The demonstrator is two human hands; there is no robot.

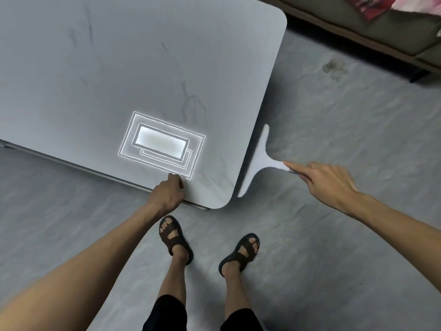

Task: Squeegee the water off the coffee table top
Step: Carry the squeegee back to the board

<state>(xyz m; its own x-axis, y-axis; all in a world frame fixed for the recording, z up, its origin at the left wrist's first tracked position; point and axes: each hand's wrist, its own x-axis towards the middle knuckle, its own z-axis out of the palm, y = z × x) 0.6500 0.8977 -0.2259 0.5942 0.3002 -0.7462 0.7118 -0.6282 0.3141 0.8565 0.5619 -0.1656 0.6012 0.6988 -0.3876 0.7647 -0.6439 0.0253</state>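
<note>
The grey coffee table top (119,68) fills the upper left, with faint streaks of water near its right side and a bright reflection of a ceiling light near the front edge. A pale grey T-shaped squeegee (256,161) hangs just past the table's right edge, its blade running along that edge. My right hand (327,182) grips the squeegee's handle, forefinger stretched along it. My left hand (169,194) rests on the table's front edge near the rounded corner, fingers curled over the rim.
My two feet in dark sandals (175,237) stand on the grey floor just in front of the table corner. A sofa base (381,32) with a pink cloth runs along the upper right. A small wet stain (334,68) marks the floor near it.
</note>
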